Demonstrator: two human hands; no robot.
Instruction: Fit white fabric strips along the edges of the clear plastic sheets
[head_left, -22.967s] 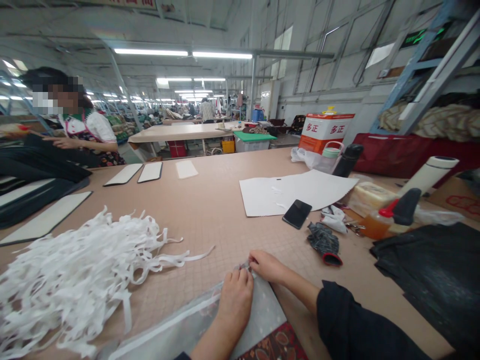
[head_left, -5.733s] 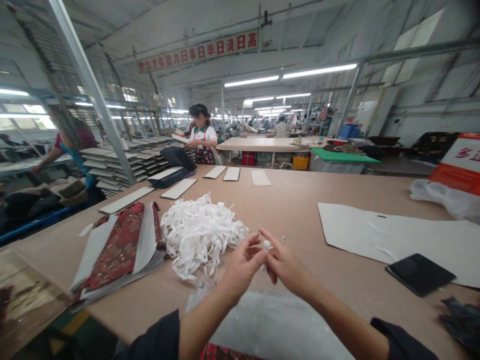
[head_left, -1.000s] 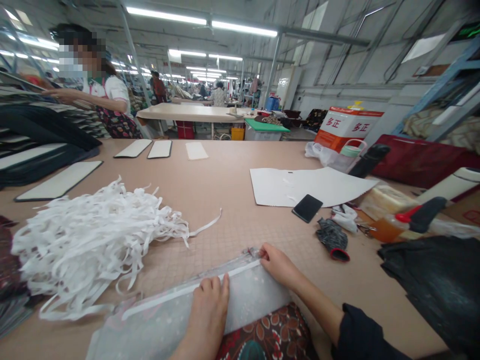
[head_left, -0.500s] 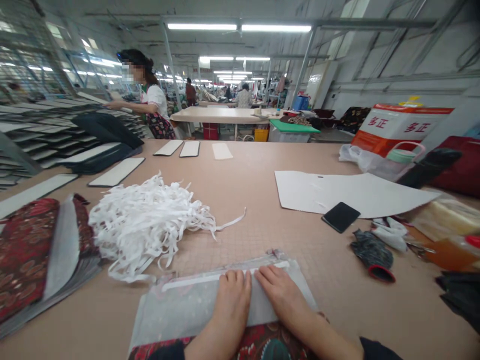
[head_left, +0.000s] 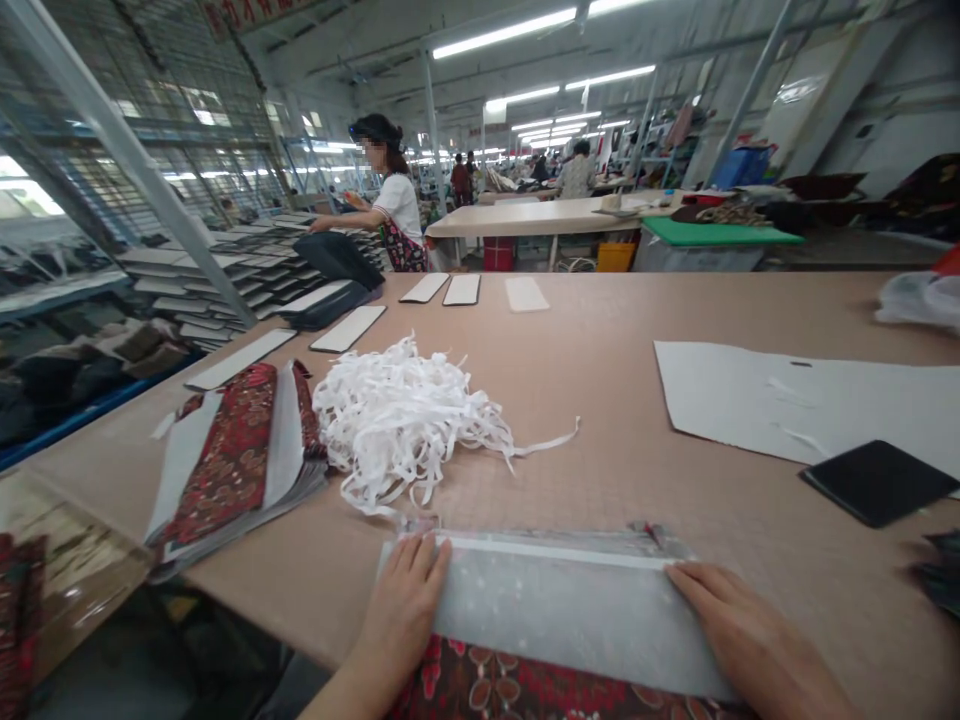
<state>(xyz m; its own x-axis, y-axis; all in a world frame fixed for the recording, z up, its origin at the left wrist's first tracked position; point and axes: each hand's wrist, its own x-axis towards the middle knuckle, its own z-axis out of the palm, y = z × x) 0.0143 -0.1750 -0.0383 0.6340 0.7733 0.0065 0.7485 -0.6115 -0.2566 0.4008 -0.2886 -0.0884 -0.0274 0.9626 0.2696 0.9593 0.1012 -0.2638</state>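
Note:
A patterned red fabric piece [head_left: 495, 680] with a grey-white backing [head_left: 562, 610] lies in front of me at the table's near edge. Along the backing's far edge runs a narrow white strip [head_left: 555, 550]. My left hand [head_left: 409, 590] rests flat over the strip's left end, fingers stretched forward. At the strip's right end, my right hand [head_left: 739, 610] touches it with outstretched fingertips. Just beyond the fabric is a tangled heap of white strips [head_left: 412, 415]. Left of the heap lies a stack of similar patterned fabric pieces [head_left: 232, 450].
White cardboard [head_left: 750, 400] and a black square pad [head_left: 877, 482] lie at right on the brown table [head_left: 600, 380]. White panels [head_left: 349, 328] with dark edges lie at far left. Another person [head_left: 394, 195] stands beyond the table near stacked panels [head_left: 217, 275].
My hands have spread apart from the strip's middle to its two ends. The view has turned left, so the table's contents appear further right.

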